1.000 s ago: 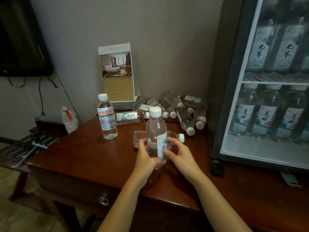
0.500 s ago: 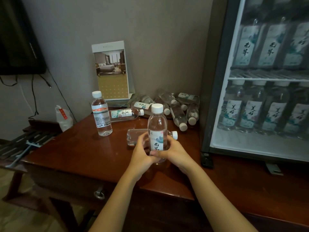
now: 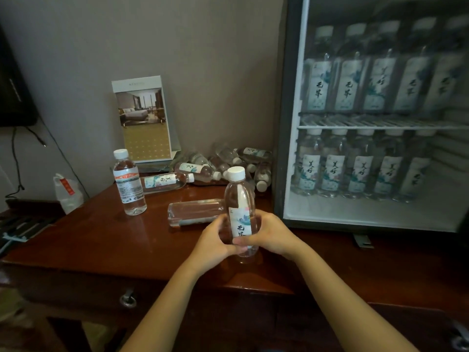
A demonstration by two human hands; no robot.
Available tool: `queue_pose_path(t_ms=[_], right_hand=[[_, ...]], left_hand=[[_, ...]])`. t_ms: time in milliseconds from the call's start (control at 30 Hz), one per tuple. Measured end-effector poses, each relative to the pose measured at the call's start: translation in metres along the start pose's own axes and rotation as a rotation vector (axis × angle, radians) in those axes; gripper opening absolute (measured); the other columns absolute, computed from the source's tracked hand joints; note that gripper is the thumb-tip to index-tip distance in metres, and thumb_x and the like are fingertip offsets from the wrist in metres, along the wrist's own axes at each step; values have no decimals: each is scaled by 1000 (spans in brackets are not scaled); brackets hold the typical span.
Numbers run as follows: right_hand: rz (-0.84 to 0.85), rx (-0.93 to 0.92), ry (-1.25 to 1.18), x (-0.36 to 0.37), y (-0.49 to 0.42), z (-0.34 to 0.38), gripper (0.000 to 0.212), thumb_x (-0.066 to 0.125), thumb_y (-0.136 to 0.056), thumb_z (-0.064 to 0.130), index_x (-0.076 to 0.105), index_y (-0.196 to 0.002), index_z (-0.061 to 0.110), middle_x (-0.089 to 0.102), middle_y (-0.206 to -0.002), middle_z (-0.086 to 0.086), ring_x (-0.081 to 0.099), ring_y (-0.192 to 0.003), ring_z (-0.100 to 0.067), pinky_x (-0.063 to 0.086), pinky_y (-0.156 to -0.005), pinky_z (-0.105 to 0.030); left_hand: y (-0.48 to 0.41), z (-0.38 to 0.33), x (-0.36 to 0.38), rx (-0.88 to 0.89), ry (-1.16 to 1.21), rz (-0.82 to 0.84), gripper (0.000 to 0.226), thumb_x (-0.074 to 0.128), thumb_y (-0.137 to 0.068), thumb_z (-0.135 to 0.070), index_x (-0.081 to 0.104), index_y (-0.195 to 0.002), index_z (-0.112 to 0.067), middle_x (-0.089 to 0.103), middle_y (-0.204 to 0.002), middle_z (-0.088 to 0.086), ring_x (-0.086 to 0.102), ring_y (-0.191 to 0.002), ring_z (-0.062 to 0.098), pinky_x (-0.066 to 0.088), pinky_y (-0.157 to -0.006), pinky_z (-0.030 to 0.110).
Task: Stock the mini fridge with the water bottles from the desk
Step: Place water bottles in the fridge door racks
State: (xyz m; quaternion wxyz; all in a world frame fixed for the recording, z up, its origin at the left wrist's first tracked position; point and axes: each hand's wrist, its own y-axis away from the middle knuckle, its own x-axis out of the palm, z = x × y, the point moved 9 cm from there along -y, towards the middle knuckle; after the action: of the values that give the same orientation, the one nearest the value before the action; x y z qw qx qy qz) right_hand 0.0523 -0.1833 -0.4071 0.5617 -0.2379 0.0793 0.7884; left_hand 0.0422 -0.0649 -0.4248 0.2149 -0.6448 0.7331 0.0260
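Both hands hold one upright water bottle (image 3: 239, 199) with a white cap over the wooden desk (image 3: 101, 240). My left hand (image 3: 213, 241) grips its lower left side and my right hand (image 3: 271, 233) grips its lower right side, label facing me. Behind it another bottle (image 3: 195, 212) lies on its side. Several more bottles (image 3: 223, 163) lie piled against the wall. The mini fridge (image 3: 289, 123) stands open at the right, with rows of upright bottles (image 3: 355, 168) on its two shelves.
A taller bottle with an orange label (image 3: 129, 182) stands upright at the desk's left. A standing card with a room photo (image 3: 144, 120) leans by the wall. A white plastic bag (image 3: 67, 193) sits off the desk's left edge.
The bottle has been turned in my hands so its label faces me. The view has shifted toward the fridge, which now fills more of the right side.
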Motion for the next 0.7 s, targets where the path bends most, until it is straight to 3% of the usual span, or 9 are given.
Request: queue_pose_path(t_ms=[133, 200, 267, 367, 500, 700], right_hand=[[-61, 9, -24, -21, 22, 4, 57, 86, -61, 26, 60, -112, 20, 71, -99, 6, 67, -91, -5, 55, -84, -27], [-95, 5, -46, -35, 36, 8, 53, 85, -63, 25, 61, -110, 21, 71, -98, 6, 68, -89, -4, 55, -83, -26], [-141, -1, -63, -53, 52, 12, 44, 84, -65, 24, 62, -102, 27, 71, -94, 10, 67, -87, -1, 54, -79, -21], [-224, -9, -65, -84, 79, 19, 39, 81, -68, 26, 58, -98, 35, 68, -97, 12, 66, -90, -1, 52, -80, -20], [-344, -18, -90, -128, 117, 23, 34, 76, -76, 22, 56, -102, 30, 67, -100, 9, 66, -91, -3, 54, -78, -20], [-560, -28, -81, -192, 185, 34, 34, 73, -78, 24, 60, -109, 21, 70, -102, 4, 67, -91, -3, 54, -75, -17]], left_hand=[[3, -20, 19, 57, 35, 34, 64, 85, -60, -9, 55, -112, -31, 67, -110, -7, 62, -101, 2, 49, -86, 21], [4, -33, 30, 91, 51, 51, 64, 85, -56, -20, 56, -113, -31, 68, -109, -6, 62, -102, 5, 49, -90, 27], [4, -48, 45, 129, 71, 83, 66, 82, -54, -29, 58, -115, -30, 69, -109, -6, 63, -103, 8, 50, -91, 30], [4, -74, 74, 179, 118, 145, 67, 82, -57, -27, 57, -120, -28, 70, -108, -2, 65, -101, 11, 53, -88, 32], [4, -114, 117, 251, 164, 229, 60, 77, -65, -27, 57, -122, -27, 70, -108, -2, 66, -100, 12, 54, -85, 30], [8, -174, 181, 366, 233, 328, 66, 79, -66, -37, 51, -126, -36, 66, -112, -3, 63, -105, 16, 52, -92, 42]])
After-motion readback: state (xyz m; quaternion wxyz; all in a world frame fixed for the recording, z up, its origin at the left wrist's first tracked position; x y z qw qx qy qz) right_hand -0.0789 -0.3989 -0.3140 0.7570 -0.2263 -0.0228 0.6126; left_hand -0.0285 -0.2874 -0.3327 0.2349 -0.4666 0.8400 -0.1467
